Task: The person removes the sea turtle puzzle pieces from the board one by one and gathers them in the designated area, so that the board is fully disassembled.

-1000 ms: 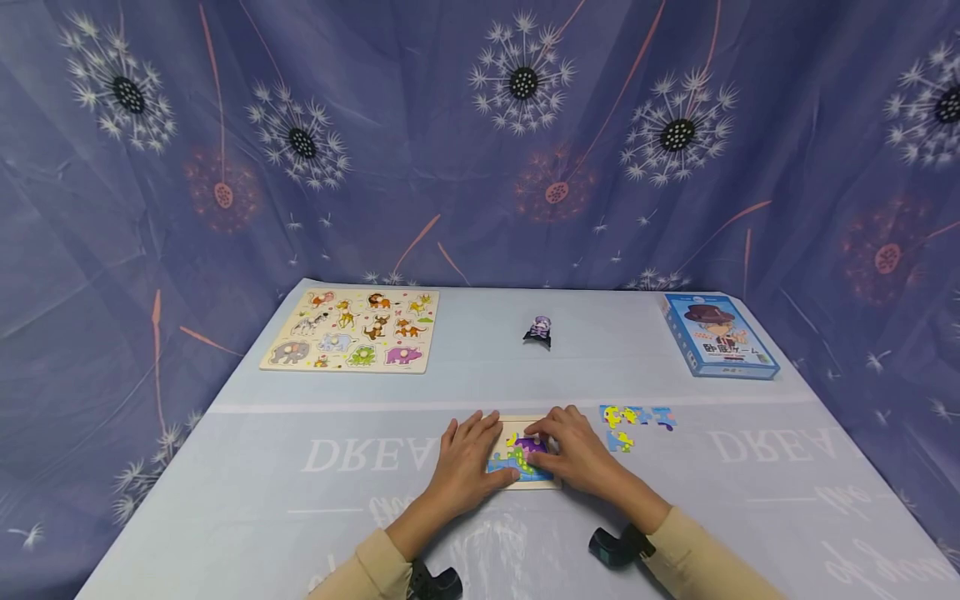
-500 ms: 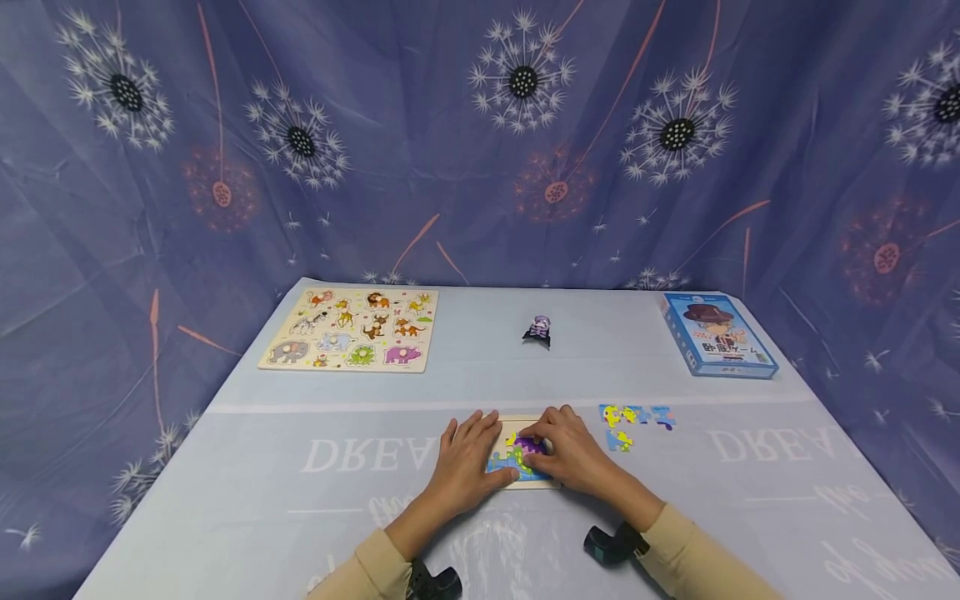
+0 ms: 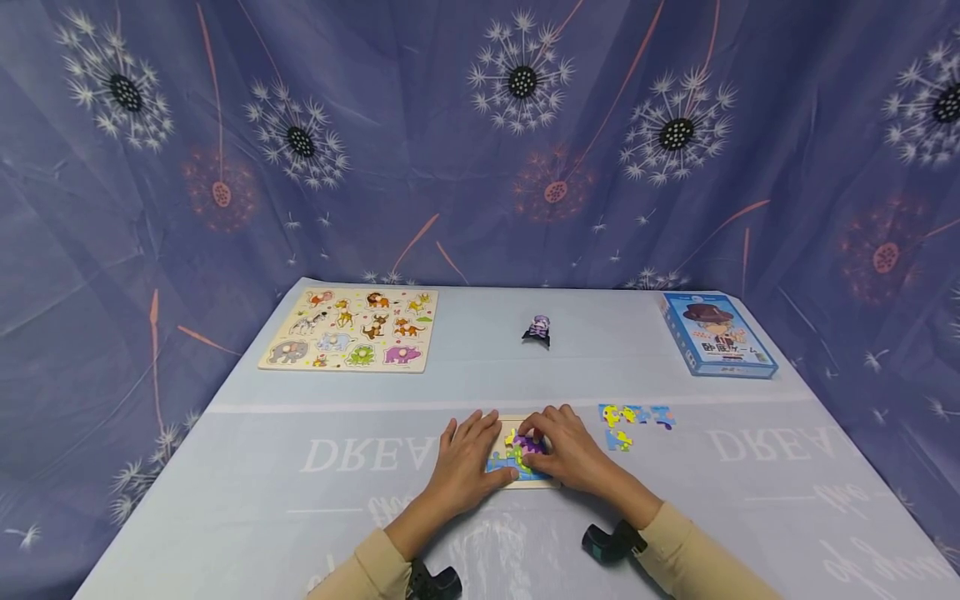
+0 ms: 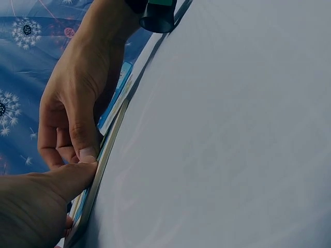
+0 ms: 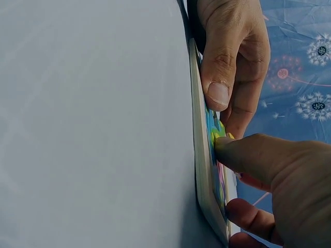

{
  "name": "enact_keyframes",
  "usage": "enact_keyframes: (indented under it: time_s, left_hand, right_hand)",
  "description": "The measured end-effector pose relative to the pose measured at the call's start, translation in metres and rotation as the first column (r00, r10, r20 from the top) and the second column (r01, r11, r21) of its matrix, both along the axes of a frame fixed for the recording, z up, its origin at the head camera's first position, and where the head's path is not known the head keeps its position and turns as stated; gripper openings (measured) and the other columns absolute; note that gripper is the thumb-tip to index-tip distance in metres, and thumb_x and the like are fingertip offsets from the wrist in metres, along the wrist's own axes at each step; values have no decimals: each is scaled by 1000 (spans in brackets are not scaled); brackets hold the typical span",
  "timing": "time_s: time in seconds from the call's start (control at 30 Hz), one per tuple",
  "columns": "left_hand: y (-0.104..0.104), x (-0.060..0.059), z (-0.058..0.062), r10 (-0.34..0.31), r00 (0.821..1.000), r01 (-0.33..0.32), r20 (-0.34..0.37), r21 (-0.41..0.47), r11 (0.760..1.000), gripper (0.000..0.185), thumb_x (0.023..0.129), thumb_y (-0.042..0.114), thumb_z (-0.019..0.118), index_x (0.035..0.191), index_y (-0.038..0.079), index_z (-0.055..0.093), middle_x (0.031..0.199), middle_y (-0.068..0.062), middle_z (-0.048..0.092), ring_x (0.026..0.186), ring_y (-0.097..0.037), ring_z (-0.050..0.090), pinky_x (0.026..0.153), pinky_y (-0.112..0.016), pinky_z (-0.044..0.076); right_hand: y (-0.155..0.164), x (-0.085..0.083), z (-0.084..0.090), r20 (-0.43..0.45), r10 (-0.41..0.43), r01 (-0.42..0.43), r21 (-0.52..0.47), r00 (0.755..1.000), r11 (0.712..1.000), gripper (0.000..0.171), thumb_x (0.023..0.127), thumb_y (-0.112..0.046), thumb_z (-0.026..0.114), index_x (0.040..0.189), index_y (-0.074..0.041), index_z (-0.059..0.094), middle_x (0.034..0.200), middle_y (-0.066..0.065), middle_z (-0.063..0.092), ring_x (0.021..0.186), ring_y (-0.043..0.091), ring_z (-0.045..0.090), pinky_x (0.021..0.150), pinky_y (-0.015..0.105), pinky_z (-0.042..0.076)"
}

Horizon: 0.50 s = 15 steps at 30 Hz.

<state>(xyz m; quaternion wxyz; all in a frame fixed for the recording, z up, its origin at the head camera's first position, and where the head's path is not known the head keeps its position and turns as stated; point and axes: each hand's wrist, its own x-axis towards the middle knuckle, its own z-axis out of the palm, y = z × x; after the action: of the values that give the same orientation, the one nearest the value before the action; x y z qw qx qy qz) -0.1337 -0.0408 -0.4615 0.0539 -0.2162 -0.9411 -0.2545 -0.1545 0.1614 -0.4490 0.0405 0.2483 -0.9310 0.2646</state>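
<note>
Big pale desk under a printed cloth, with an animal puzzle board far left and a blue box far right. Near the front edge sits a small jigsaw tray. Left hand lies on its left side, grip spread flat. Right hand has its grip pinching a purple piece in the tray. Loose pieces lie just right.

Pale blue tablecloth with white lettering; small puzzle board shows blue, yellow, green and purple; loose pieces yellow and blue; backdrop blue-violet with white dandelions
</note>
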Motion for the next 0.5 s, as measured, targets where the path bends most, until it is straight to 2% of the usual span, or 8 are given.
enact_keyframes:
  time_s: [0.3,0.5]
  left_hand:
    - [-1,0,0,-5,1000,5,-14,8,1000,70,78,47,69,132,5,53,145,-6,47,139,-30,35,111,-59,21]
    - [-1,1,0,-4,1000,4,-12,6,1000,71,78,47,69,133,5,53,145,-6,47,139,-30,35,111,-59,21]
  right_hand:
    - [0,0,-1,0,-14,14,17,1000,1000,29,75,-24,77,103,-23,70,86,-7,55,83,8,37,74,27,32]
    - [-1,-1,-1,34,-24,23,35,999,999,26,77,-27,76,102,-23,72,91,-7,56,85,8,37,74,27,32]
